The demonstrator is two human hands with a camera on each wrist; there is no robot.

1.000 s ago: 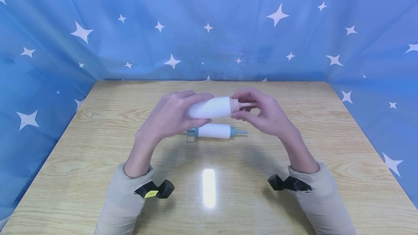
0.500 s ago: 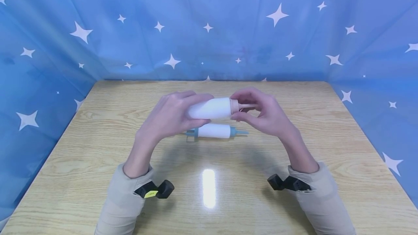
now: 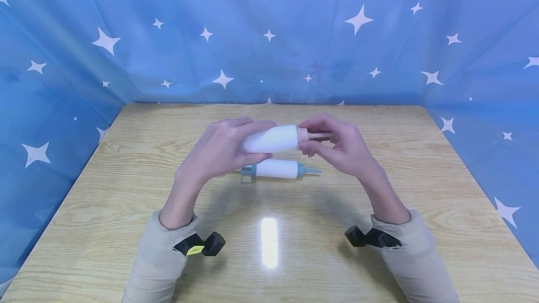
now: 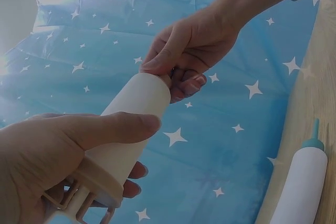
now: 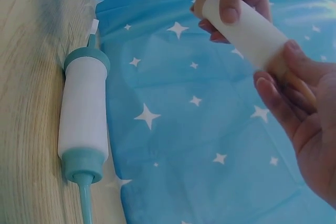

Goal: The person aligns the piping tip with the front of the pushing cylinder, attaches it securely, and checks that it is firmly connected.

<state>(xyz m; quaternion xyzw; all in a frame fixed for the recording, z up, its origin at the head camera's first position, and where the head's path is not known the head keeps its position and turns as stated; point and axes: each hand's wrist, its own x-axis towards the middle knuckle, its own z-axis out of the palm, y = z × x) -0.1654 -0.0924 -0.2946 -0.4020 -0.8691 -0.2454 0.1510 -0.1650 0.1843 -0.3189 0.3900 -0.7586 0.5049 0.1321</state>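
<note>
A large white syringe with beige ends (image 3: pixel 271 139) is held level above the table in both hands. My left hand (image 3: pixel 223 146) wraps round its barrel (image 4: pixel 137 98), thumb along one side and fingers beneath, close to the beige loop-handled end (image 4: pixel 94 184). With thumb and fingertips my right hand (image 3: pixel 337 144) pinches the beige nozzle cap (image 3: pixel 302 136); the thin nozzle (image 3: pixel 318 135) points right, into that palm. A second white syringe with teal ends (image 3: pixel 276 169) lies on the table nearer to me, its teal nozzle (image 5: pixel 85 203) also pointing right and its handle end partly behind my left hand in the head view.
The wood-grain table (image 3: pixel 269 205) carries a bright light reflection at its middle front. A blue curtain with white stars (image 3: pixel 269 60) hangs behind the table and along both sides. Black wrist cameras (image 3: pixel 200 244) sit on both beige sleeves (image 3: pixel 157 265).
My right thumb and fingertips have shifted slightly round the beige cap, with a lower fingertip now showing under the thumb. The left hand and the teal-ended syringe stay put.
</note>
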